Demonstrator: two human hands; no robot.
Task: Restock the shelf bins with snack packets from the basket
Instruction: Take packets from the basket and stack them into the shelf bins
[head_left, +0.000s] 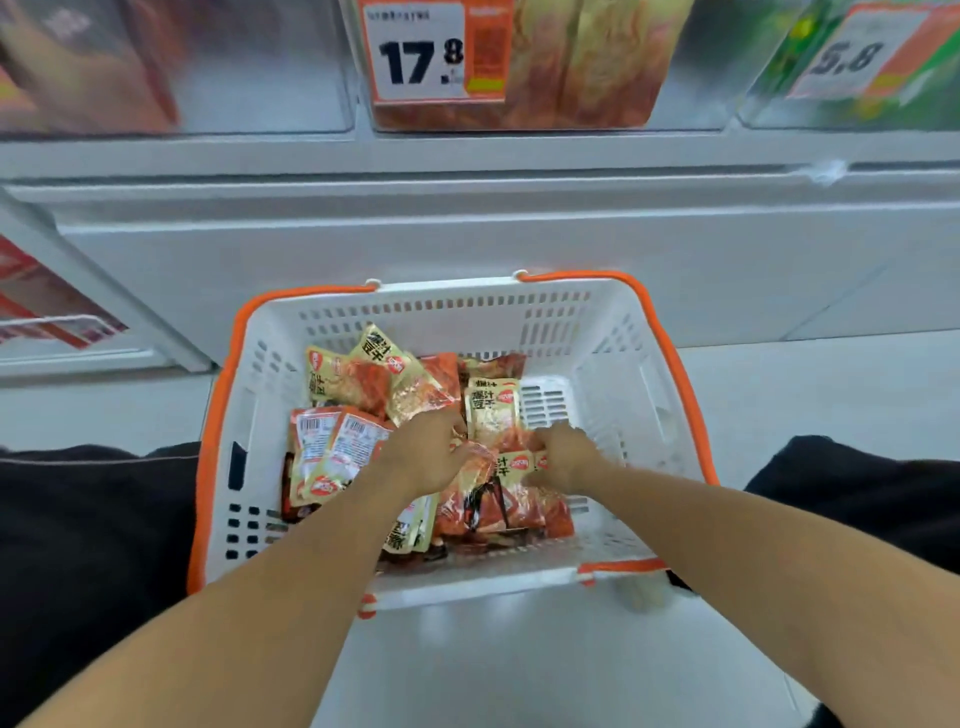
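In the basket (613, 332) on the pale floor (519, 675), your left hand (431, 457) and right hand (563, 460) curl into the snack packets (353, 384) (exact grip hidden). Slick, overlapping packs may slip as you lift toward the clear shelf bins (691, 78) above.

basket (613, 332) wht w/ orange rim | packets (358, 384) red+cream, blk print | price tag (415, 52) wht/orange, blk digits

Basket (613, 332) was matte white slotted plastic with orange handles (670, 332), snack packets (363, 384) were glossy crinkly foil-plastic, shelf bins (270, 67) clear shiny plastic, floor (519, 665) smooth and glossy.
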